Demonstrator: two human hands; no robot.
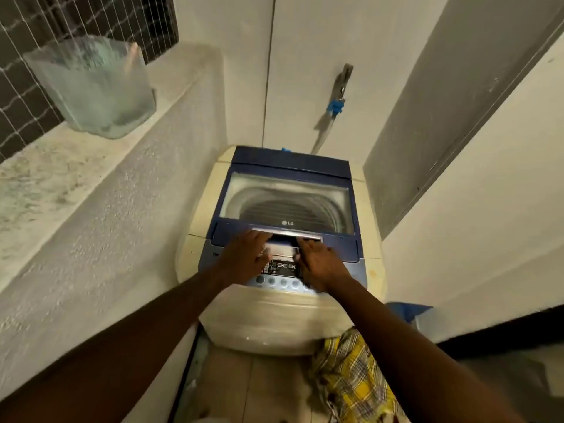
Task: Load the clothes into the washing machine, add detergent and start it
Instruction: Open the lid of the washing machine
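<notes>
Both hands sit at the lid handle of the washing machine [283, 245], and that handle is the landmark for everything else. Far left of the handle and beyond it, a clear plastic tub [91, 87] stands on the stone ledge [61, 166], well apart from the machine. Coming in, the left hand [244, 257] lies palm-down at the handle's left end, fingers reaching forward to its edge. I cannot tell whether they are hooked under it or only resting on it. The handle [287, 232] is a silver bar whose long axis runs left to right across the front edge of the blue lid [290, 166], straight ahead of the person and just past the fingertips. The right hand [320, 264] mirrors the left at the bar's right end, also flat and loosely spread, holding nothing loose. Neither hand is clearly nearer; they flank the middle evenly.

Through the closed lid's window the drum [287, 206] shows no clothes that I can make out. Nearer than the handle, the control panel [282, 268] lies between the wrists. Nearer still and to the right, a yellow checked cloth [351, 377] hangs at the person's side. Judging from this, loading has not begun, and the lid must swing up and away first.
</notes>
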